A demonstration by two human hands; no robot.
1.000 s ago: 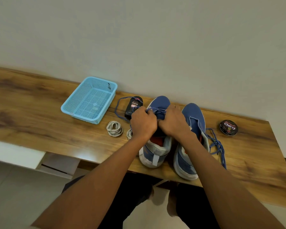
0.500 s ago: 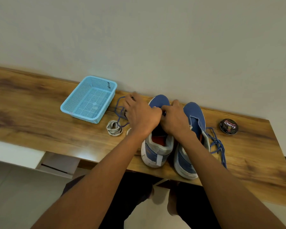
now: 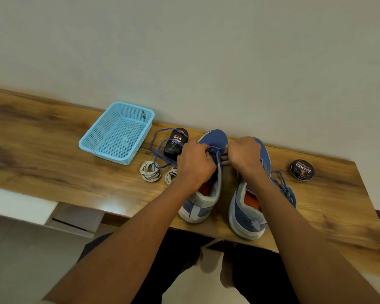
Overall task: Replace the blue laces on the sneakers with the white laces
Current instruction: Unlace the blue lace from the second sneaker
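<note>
Blue lace [image 3: 215,152] between both hands — left hand [image 3: 195,164], right hand [image 3: 245,156] — fingers curled, pinching it.

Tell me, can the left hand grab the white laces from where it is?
Probably yes. The white laces lie bare on the table just beside the left hand, but it grips the blue lace and must let go first.

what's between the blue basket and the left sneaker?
Head view: a black Cherry polish bottle with blue lace looped around it, between basket and left sneaker.
</note>
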